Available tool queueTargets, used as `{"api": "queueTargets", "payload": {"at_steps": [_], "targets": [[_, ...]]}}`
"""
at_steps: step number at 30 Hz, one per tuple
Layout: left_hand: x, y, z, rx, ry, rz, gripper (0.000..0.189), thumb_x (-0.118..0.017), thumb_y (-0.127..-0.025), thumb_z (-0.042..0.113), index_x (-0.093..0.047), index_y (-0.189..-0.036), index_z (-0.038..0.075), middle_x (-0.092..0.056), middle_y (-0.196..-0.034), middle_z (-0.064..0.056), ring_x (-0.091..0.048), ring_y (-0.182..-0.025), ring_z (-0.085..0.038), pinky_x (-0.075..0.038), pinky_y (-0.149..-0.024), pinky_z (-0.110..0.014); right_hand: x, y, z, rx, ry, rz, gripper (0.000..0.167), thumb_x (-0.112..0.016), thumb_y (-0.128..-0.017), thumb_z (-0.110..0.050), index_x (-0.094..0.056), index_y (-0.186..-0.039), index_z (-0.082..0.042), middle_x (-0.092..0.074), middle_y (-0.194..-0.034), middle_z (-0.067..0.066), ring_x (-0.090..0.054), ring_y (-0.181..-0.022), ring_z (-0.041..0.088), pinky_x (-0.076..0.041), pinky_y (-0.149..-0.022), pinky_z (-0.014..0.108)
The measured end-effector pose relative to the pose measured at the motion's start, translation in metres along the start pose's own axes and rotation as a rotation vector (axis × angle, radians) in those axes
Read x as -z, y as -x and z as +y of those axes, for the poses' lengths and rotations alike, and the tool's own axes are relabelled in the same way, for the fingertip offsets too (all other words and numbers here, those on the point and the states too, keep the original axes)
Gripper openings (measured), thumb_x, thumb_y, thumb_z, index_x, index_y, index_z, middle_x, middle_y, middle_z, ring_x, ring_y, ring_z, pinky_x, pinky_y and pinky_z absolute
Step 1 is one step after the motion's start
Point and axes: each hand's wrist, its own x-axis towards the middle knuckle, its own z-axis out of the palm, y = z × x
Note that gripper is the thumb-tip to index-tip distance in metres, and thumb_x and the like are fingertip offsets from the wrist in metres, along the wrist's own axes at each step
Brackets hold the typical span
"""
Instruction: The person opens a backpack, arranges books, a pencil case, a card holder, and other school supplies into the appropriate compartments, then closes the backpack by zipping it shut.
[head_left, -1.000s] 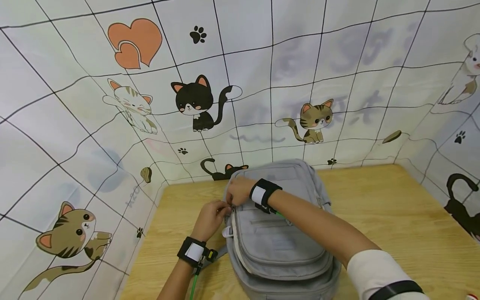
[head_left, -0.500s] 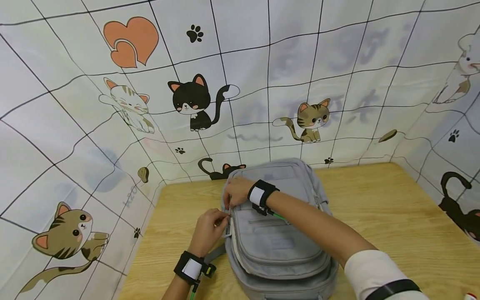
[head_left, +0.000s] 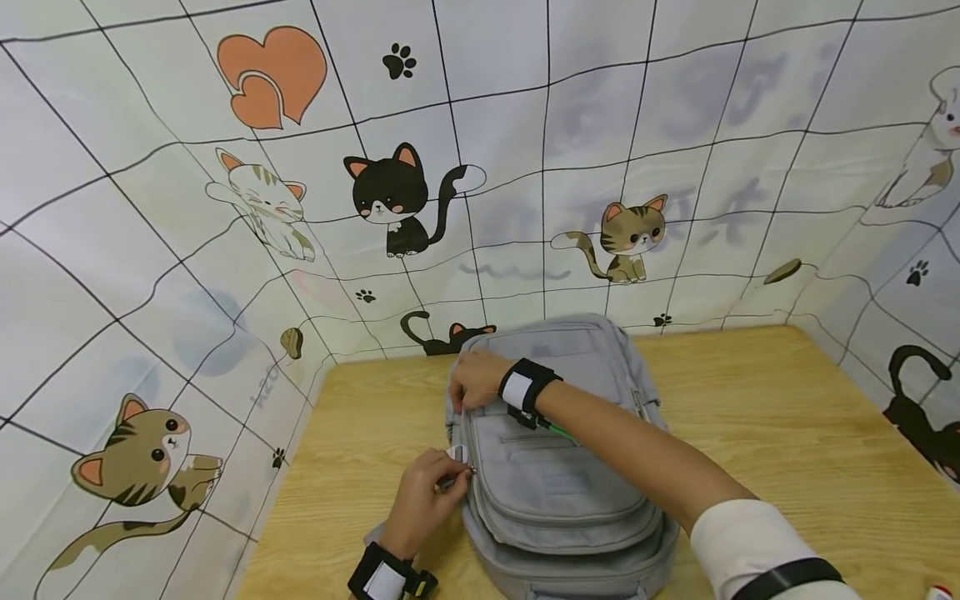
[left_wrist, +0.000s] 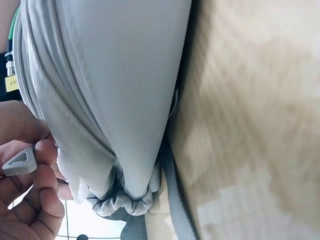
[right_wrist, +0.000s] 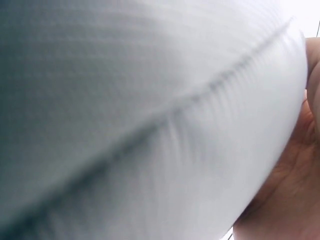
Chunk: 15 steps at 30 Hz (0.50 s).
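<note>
A grey backpack lies on the wooden table with its front pockets facing up. My left hand is at its left side, pinching a zipper pull between thumb and forefinger; the pull's pale triangular end pokes out in the left wrist view. Higher on the same side, my right hand grips the bag's upper left edge with curled fingers. Grey fabric fills most of the right wrist view and hides those fingertips. A whitish tab sits just above the left fingers.
A grey strap trails from the bag onto the table. Behind stands a white gridded cloth wall printed with cartoon cats. A small red and white object shows at the bottom right edge.
My left hand has slid down the bag's left side with the zipper pull, and the pale gap along the zipper there has closed up. The right hand stays in place.
</note>
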Motion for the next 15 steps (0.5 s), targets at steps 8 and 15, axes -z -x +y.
{"api": "queueTargets", "payload": {"at_steps": [8, 15], "targets": [[-0.001, 0.011, 0.007, 0.009, 0.048, 0.001, 0.01, -0.068, -0.082, 0.011, -0.069, -0.082, 0.021, -0.057, -0.079, 0.015, -0.046, -0.066, 0.002, -0.039, -0.056, -0.01, 0.004, 0.003, -0.003, -0.035, 0.008, -0.035, 0.024, -0.06, -0.077, -0.02, -0.072, -0.075, -0.041, -0.063, -0.089, -0.024, -0.049, -0.107, 0.013, -0.039, -0.089, 0.028], [-0.001, 0.022, 0.015, 0.012, 0.061, -0.015, 0.013, -0.067, -0.083, 0.012, -0.067, -0.083, 0.025, -0.055, -0.079, 0.017, -0.044, -0.066, 0.004, -0.038, -0.056, -0.011, 0.002, 0.0, -0.001, -0.036, 0.001, -0.032, 0.027, -0.058, -0.078, -0.018, -0.071, -0.074, -0.043, -0.062, -0.086, -0.025, -0.052, -0.1, 0.01, -0.04, -0.081, 0.025]]}}
